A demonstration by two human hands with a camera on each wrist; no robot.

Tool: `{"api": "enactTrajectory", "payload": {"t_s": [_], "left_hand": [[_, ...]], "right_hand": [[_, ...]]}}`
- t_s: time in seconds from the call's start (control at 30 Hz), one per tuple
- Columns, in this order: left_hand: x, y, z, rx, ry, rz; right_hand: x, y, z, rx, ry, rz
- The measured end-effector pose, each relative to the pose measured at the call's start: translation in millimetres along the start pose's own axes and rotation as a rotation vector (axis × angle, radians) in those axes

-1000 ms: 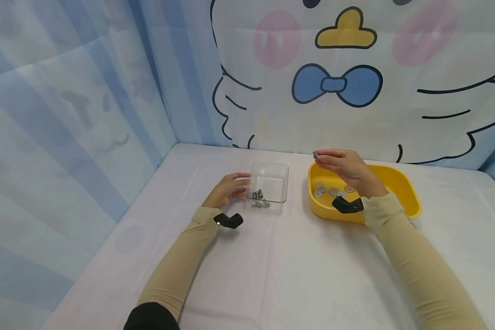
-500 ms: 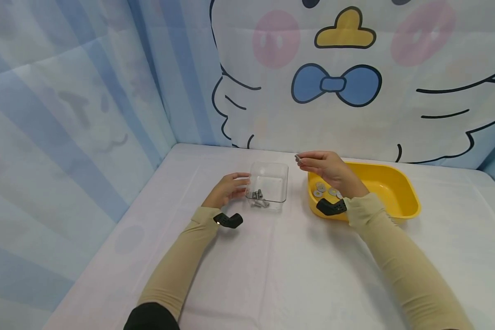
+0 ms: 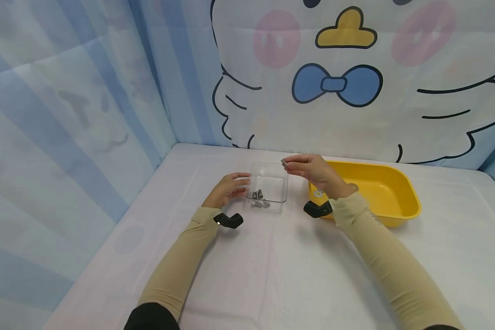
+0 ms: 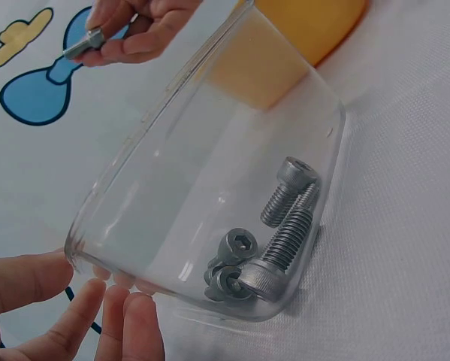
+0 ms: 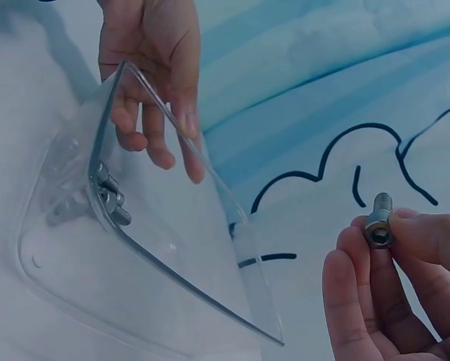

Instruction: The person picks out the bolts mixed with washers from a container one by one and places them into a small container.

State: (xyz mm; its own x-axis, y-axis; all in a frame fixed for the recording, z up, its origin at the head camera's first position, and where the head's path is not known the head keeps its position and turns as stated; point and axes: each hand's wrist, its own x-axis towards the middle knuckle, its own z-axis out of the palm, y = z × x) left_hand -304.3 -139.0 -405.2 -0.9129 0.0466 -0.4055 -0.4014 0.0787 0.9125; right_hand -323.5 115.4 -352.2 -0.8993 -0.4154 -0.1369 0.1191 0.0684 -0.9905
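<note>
Pinched in the fingertips of my right hand (image 3: 313, 173) is a socket head bolt (image 5: 380, 220), its hex socket plain in the right wrist view. That hand hovers at the right rim of a clear plastic box (image 3: 272, 185). My left hand (image 3: 228, 189) rests relaxed fingers against the box's left side, thumb at the rim. Inside the box, several bolts (image 4: 288, 237) lie loose in a near corner. Right of it stands a yellow tray (image 3: 389, 192); a washer (image 3: 318, 194) shows at its left end and another (image 3: 353, 187) by my right wrist, which hides part of the tray.
A white cloth (image 3: 272, 275) covers the table. Behind it hangs a curtain (image 3: 272, 110) with a cartoon figure, and a blue-striped one (image 3: 86, 137) runs along the left.
My right hand has moved left with the bolt, from over the yellow tray to the clear box's right rim. The left hand and the box have stayed in place.
</note>
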Motion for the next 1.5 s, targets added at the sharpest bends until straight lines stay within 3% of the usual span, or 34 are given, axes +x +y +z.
{"api": "enactTrajectory", "payload": {"t_s": [0.37, 0.9, 1.5], "left_hand": [[0.6, -0.4, -0.3, -0.016, -0.001, -0.007], [1.5, -0.8, 0.1, 0.001, 0.013, -0.006], [4.0, 0.0, 0.5, 0.009, 0.026, -0.028]], "right_hand": [[11, 6, 8, 0.013, 0.025, 0.072], [20, 7, 15, -0.051, 0.088, 0.189], [22, 6, 16, -0.051, 0.109, 0.225]]}}
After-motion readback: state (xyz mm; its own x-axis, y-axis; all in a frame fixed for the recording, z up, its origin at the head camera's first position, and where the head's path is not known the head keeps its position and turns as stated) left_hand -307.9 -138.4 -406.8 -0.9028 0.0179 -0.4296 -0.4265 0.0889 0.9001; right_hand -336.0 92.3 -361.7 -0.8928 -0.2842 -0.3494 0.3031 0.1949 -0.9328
